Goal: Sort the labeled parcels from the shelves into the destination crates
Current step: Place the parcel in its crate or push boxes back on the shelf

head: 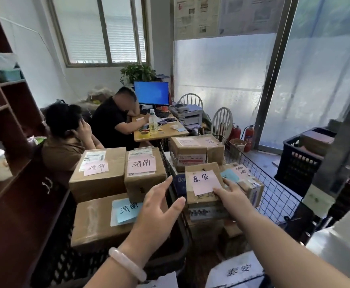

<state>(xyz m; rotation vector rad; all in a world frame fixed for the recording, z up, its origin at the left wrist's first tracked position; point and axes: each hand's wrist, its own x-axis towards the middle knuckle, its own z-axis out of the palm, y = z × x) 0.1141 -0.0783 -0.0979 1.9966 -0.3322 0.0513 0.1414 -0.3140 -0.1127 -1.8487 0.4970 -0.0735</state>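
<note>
A small cardboard parcel [200,169] with a pink handwritten label lies on top of the pile in the wire crate [274,190]. My right hand [233,196] holds it at its near right corner, thumb on the label's edge and fingers along the right side. My left hand [159,206] hovers open with its fingers spread, just left of that parcel. It is above the black crate [178,252], which holds a large box with a blue label [95,223] and two pink-labelled boxes [99,175] [144,173]. More parcels [190,150] are stacked deeper in the wire crate.
Dark wooden shelves [9,129] stand along the left. Two people sit behind the crates at a desk [161,133] with a monitor. Another black crate [299,163] with a box stands at the right. A white sign [238,271] hangs at the wire crate's front.
</note>
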